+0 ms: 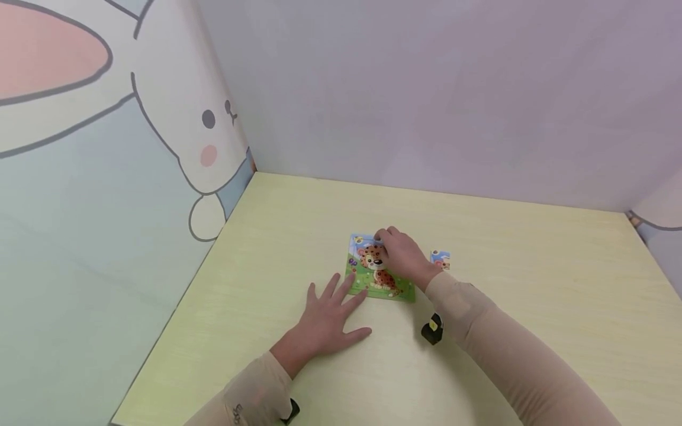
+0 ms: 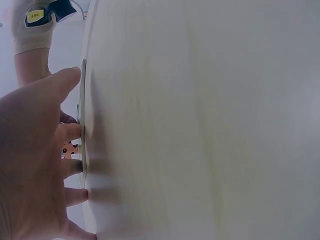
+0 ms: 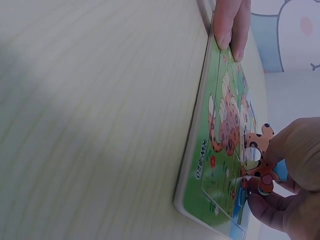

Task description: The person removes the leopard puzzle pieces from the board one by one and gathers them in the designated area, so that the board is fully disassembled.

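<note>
A square jigsaw puzzle (image 1: pixel 407 291) with a spotted leopard cub on grass lies on the table in the head view. My left hand (image 1: pixel 326 322) has its fingers spread, with fingertips resting on the puzzle's near-left edge. In the right wrist view, my right hand (image 3: pixel 295 175) pinches an orange, black-spotted puzzle piece (image 3: pixel 261 167) between thumb and fingers. This piece is tilted up over the upper part of the puzzle, where the cub's head is. From the head view, the right hand (image 1: pixel 402 254) covers the puzzle's upper right corner.
A loose puzzle piece (image 1: pixel 440 259) with blue sky and orange lies on the table just right of the puzzle, near the right wrist. The pale wooden table (image 1: pixel 533 266) meets a plain wall (image 1: pixel 426 106) behind and a rabbit-patterned wall (image 1: pixel 80 236) on the left.
</note>
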Demonstrator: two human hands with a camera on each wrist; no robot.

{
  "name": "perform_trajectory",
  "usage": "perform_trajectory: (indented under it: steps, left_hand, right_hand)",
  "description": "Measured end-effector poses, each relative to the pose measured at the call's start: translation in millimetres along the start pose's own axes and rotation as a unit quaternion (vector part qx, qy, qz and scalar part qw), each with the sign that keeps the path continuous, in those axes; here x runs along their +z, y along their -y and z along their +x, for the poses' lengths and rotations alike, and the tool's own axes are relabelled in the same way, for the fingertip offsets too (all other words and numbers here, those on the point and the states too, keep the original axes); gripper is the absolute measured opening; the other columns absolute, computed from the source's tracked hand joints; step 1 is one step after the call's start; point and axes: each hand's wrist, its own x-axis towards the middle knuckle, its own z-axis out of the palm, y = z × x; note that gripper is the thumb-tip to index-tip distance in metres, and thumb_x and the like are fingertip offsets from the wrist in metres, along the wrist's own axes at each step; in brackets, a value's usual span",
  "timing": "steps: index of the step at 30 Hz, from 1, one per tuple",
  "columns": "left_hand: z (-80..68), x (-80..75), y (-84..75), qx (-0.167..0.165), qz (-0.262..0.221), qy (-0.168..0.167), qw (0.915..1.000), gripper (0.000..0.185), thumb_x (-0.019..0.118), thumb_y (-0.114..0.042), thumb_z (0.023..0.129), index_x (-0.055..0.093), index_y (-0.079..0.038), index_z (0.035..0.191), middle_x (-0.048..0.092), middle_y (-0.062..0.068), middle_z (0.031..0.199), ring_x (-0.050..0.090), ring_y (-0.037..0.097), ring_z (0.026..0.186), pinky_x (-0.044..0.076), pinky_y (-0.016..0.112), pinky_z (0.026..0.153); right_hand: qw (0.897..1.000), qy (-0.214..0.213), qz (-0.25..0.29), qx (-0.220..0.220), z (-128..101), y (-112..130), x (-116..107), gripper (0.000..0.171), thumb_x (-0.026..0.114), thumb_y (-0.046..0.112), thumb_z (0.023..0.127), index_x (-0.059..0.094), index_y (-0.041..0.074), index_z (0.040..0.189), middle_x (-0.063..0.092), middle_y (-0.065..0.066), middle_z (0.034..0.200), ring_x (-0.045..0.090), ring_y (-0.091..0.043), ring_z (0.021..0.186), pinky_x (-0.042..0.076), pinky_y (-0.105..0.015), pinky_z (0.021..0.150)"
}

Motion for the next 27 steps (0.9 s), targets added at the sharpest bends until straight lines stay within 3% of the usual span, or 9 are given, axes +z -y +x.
perform_trajectory:
  steps: [11,21,27]
  left_hand:
    - [1.2,-0.7,-1.5,-0.002,-0.007,0.014,0.9999,0.075,0.05,-0.071,0.099,0.04,-0.032,0.162,0.022,0.005,0.176,0.022,0.038,0.161,0.028,0.077,0.114]
    - [4.2,-6.3,-5.3,-0.008,0.008,0.024,0.9996,0.076,0.049,-0.073,0.098,0.041,-0.032,0.162,0.022,0.006,0.176,0.02,0.038,0.162,0.028,0.076,0.115]
    - [13.3,-10.8,-14.6,0.01,0.024,0.02,0.9995,0.078,0.048,-0.073,0.098,0.038,-0.031,0.163,0.022,0.006,0.176,0.02,0.035,0.162,0.029,0.077,0.114]
  right_hand:
    - [1.0,0.006,0.01,-0.01,-3,-3,-1,0.024,0.058,0.01,0.105,0.062,0.004,0.129,0.064,-0.013,0.113,0.064,-0.025,0.095,0.057,-0.047,0.093]
    - [0.999,0.04,0.026,-0.003,-3,-1,-10,0.029,0.059,0.012,0.106,0.062,0.008,0.134,0.066,-0.015,0.124,0.066,-0.034,0.117,0.054,-0.053,0.103]
    - [0.998,0.051,0.04,-0.005,-2,-6,-13,0.029,0.057,0.011,0.107,0.062,0.009,0.136,0.067,-0.015,0.129,0.065,-0.036,0.123,0.052,-0.054,0.106]
